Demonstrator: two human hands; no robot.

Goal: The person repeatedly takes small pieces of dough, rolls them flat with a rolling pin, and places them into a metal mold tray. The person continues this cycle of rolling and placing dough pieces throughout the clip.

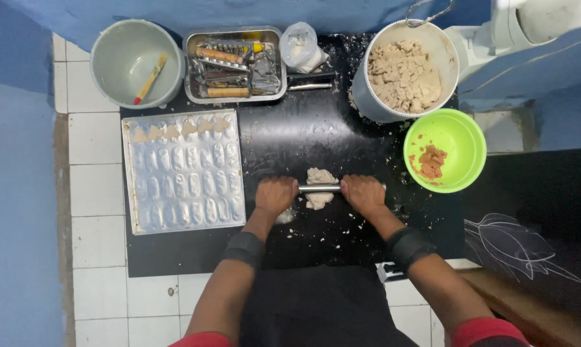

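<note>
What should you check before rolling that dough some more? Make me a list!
1. Left hand and right hand on the ends of the metal rolling pin: ok.
2. Pin lies across the dough lump: ok.
3. Dough sits on the black mat: ok.
4. Mat free of crumbs: not ok, bits lie scattered.
5. Mould tray clear of the hands: ok.
6. Dough thin enough: cannot tell.

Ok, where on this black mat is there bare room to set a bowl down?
Bare mat lies between the mould tray, the metal tool tray and the dough under the rolling pin. Another strip lies below the mould tray, beside the left hand. It is crowded on the right: white bucket, green bowl, scattered crumbs.
</note>
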